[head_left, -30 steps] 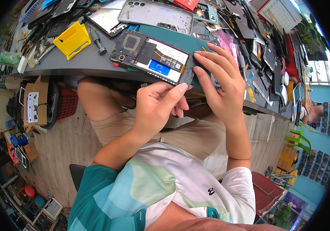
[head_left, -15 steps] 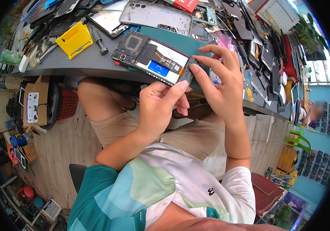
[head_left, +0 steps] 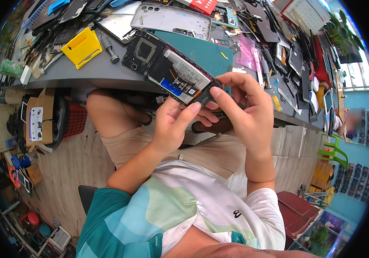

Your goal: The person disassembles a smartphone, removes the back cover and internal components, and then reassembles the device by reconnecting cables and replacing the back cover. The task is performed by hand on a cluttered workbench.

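Observation:
An opened smartphone [head_left: 184, 73] with its back cover off is held tilted over the table's front edge. Its battery, a blue patch and an orange flex cable lie exposed, with black covers at both ends. My left hand [head_left: 176, 118] grips the lower edge near the phone's right end, thumb on top and fingers beneath. At that same end my right hand [head_left: 242, 103] pinches the corner, thumb on the black cover and fingers curled round the far side. A grey phone back shell [head_left: 171, 20] lies beyond it on the green work mat [head_left: 210, 53].
On the table's left are a yellow plastic holder [head_left: 82, 48] and a screwdriver [head_left: 109, 49]. Piles of phone parts [head_left: 66, 32] lie at the far left and right. A pink plastic bag [head_left: 247, 52] lies right of the mat. Below left stands a red basket [head_left: 76, 118].
The phone has turned clockwise, its right end dropping toward me. My right hand has moved down and closed on the corner, where its fingers were more extended before.

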A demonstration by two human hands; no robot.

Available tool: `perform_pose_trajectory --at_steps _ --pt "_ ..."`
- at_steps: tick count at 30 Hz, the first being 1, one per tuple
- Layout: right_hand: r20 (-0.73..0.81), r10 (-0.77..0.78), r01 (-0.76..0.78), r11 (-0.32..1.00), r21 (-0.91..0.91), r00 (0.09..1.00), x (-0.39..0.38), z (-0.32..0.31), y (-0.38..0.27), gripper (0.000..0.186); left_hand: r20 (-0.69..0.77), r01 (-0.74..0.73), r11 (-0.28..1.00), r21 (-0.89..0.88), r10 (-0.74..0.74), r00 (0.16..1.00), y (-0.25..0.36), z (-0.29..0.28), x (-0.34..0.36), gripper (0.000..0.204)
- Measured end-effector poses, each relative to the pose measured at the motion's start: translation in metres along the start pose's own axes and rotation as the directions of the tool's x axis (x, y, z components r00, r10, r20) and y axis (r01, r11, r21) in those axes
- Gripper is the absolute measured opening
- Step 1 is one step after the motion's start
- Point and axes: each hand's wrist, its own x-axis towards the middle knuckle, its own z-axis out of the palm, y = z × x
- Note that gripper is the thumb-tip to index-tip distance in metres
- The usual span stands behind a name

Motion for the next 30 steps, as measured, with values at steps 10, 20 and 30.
perform_pose_trajectory --at_steps 10,20,30 --pt "-0.086 -0.027 0.034 0.996 0.079 0.996 -0.033 0.01 0.007 0.027 0.032 -0.099 0.994 0.044 0.098 0.995 0.009 0.01 -0.012 0.048" --pt "-0.121 -0.029 0.052 0.98 0.191 0.992 -0.047 0.007 0.01 0.024 0.143 -0.061 0.994 0.093 0.048 0.989 0.024 0.011 -0.011 0.044" --pt "-0.02 -0.053 0.056 0.979 0.197 0.998 -0.044 -0.009 0.008 0.013 0.256 0.022 0.995 0.102 -0.048 0.965 0.025 0.0 -0.016 0.044"
